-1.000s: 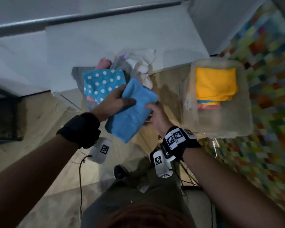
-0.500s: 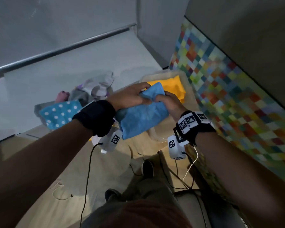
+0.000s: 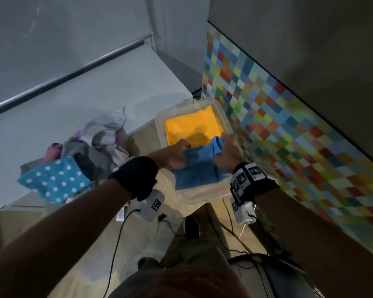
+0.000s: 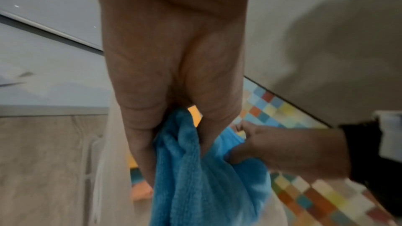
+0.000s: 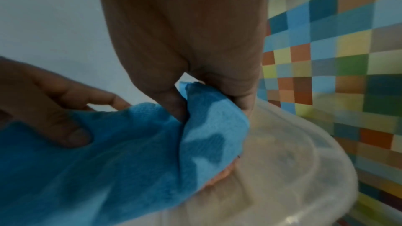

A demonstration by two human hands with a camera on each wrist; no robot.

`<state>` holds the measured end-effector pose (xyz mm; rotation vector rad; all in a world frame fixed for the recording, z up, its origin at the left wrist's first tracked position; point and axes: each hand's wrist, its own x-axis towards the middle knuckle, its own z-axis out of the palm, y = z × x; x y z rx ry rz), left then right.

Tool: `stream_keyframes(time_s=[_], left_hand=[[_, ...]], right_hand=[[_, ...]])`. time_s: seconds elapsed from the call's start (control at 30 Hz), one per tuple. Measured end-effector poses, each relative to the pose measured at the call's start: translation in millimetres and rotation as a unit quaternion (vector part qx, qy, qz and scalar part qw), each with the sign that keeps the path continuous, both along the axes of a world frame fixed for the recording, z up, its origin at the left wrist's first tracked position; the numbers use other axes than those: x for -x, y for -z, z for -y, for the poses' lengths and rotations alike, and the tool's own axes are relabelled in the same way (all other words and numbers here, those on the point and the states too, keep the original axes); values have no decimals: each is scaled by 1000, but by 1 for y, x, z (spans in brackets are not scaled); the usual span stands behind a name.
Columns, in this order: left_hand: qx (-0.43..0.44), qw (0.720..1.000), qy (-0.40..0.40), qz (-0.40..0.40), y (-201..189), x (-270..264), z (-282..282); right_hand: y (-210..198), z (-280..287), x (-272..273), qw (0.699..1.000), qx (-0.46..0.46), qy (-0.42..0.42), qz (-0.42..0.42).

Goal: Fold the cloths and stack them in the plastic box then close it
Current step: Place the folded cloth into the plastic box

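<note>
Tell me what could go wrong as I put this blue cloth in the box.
1. Both hands, left hand and right hand, pinch only the top edge of the blue cloth, so its loose lower part may unfold.
2. It hangs over the near rim of the box; cloth left draped there could block closing.
3. Dropped off-centre, it could sit crooked on the yellow cloth.

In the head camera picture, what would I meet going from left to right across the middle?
Blue cloth with white polka dots → crumpled grey and white cloths → left hand → plain blue towel → right hand → multicoloured checkered wall.
</note>
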<state>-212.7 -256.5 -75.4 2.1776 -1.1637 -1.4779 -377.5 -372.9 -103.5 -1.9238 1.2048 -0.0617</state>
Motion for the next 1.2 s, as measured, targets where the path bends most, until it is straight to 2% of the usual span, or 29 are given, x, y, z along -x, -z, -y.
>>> stream_keyframes(time_s=[0.07, 0.2, 0.33, 0.43, 0.53, 0.7, 0.87, 0.97, 1.03, 1.1, 1.2], left_hand=[[18, 998, 44, 43, 21, 12, 5], [28, 989, 121, 79, 55, 27, 11], [-36, 971, 198, 130, 83, 24, 22], [-88, 962, 212, 150, 94, 21, 31], [-141, 947, 244, 158, 97, 22, 36], [-135, 945, 206, 216, 110, 26, 33], [-80, 931, 170, 312, 108, 43, 24], [-109, 935, 243, 236, 116, 46, 24], [-136, 930, 274, 203, 120, 44, 25], [-153, 925, 282, 203, 125, 41, 28], [-182, 930, 263, 183, 136, 38, 29]], right_hand=[[17, 1, 3, 997, 77, -23, -23], [55, 1, 4, 995, 40, -46, -83], [81, 6, 2, 991, 17, -36, -128], [94, 11, -6, 987, 28, -5, -157], [101, 10, -10, 977, 26, -41, -209], [109, 6, -12, 954, 24, -113, -276], [105, 3, -10, 955, 6, -112, -274], [101, 3, -13, 951, 26, -114, -287], [99, -2, -15, 937, 76, -139, -311], [100, -6, -15, 914, 127, -179, -341], [112, -1, -12, 911, 95, -213, -340]])
